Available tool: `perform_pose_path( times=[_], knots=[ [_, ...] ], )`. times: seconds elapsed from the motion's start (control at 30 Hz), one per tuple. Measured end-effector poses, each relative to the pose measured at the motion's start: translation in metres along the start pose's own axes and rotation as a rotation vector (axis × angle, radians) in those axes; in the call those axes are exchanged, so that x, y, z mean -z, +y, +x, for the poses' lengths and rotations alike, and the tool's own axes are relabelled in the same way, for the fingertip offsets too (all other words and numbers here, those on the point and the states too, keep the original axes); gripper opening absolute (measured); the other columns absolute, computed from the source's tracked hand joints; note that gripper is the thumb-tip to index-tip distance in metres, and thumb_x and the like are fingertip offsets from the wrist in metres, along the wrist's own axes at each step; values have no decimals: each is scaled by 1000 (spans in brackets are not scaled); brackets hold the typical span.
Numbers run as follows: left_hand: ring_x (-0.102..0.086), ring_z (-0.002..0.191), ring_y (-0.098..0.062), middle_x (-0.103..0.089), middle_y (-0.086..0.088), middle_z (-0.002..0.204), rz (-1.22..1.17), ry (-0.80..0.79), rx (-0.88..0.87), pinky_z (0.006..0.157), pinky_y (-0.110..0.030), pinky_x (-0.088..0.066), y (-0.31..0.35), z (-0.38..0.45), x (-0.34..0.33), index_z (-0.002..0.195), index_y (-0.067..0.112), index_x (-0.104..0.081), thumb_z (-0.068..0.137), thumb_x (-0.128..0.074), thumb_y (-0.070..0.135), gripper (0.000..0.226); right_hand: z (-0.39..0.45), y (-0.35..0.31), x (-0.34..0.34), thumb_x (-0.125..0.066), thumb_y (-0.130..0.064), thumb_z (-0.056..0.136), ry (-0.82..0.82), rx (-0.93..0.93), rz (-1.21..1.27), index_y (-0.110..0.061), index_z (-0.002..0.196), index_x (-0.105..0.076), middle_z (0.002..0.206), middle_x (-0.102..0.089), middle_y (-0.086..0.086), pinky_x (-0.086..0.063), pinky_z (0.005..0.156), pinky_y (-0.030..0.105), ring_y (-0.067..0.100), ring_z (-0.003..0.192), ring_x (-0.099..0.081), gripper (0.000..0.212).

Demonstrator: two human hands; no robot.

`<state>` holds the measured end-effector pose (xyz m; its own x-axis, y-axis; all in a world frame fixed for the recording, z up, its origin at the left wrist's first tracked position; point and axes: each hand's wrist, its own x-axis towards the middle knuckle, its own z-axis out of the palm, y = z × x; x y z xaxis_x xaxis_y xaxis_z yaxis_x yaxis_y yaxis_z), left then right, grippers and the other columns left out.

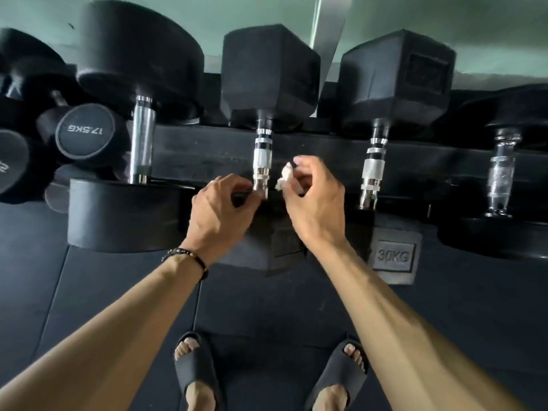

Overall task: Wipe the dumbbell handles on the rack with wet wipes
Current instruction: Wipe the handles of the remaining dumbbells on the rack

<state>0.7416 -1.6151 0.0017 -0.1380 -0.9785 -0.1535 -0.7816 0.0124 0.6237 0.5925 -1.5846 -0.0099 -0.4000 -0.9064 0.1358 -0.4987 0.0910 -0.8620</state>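
Note:
A black hex dumbbell lies on the rack in the middle of the view, its chrome handle [262, 157] running away from me. My left hand [221, 213] has curled fingers at the near end of that handle, touching or gripping it. Just right of the handle, my right hand [314, 200] pinches a crumpled white wet wipe [285, 177] between thumb and fingers. The wipe hangs beside the handle, not on it. To the right lies a second hex dumbbell marked 30KG with a chrome handle [374, 167].
The black rack rail [204, 152] runs across the view. A round dumbbell with a smooth handle [142, 140] lies on the left, another dumbbell handle [502, 173] on the far right. A 17.5KG dumbbell [84, 130] sits among others at far left. My sandalled feet stand on dark floor mats [98, 295].

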Motion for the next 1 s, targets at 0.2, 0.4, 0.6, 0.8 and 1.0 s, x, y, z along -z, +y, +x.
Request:
perform_pose_path(
  times=[0.2,0.4,0.6,0.8,1.0],
  knots=[
    [-48,101,-22,-56,-2,99,31,6,-57,82,-26,-32,-42,0,-28,93,16,-62,85,-35,62,54,51,10,-41,-64,-10,85,4,77,-203,-9,84,-69,77,-66,3,-51,68,33,17,65,-61,5],
    [-50,96,-24,-57,-3,96,13,50,-115,81,-20,-29,-49,1,-34,91,14,-63,90,-36,55,49,81,19,-69,-63,-1,88,36,242,-234,-4,95,-76,93,-67,9,-57,70,37,21,76,-65,15],
    [-48,91,-21,-56,-4,95,0,64,-107,78,-18,-27,-48,-1,-33,91,13,-63,90,-38,53,47,58,26,-50,-66,10,79,-263,436,-352,-5,99,-75,96,-58,5,-55,77,30,25,90,-61,26],
    [-49,93,-22,-56,-3,94,1,64,-103,82,-17,-28,-50,-1,-35,93,13,-63,91,-37,53,48,82,26,-63,-68,15,74,-107,438,-518,-5,107,-71,99,-64,7,-58,72,33,27,85,-60,39],
    [-46,94,-21,-56,-3,95,-11,76,-101,79,-18,-28,-48,-2,-34,94,13,-64,90,-38,52,48,73,23,-44,-63,14,74,-368,649,-615,-8,93,-71,95,-61,3,-54,62,29,23,85,-55,30]
  ],
)
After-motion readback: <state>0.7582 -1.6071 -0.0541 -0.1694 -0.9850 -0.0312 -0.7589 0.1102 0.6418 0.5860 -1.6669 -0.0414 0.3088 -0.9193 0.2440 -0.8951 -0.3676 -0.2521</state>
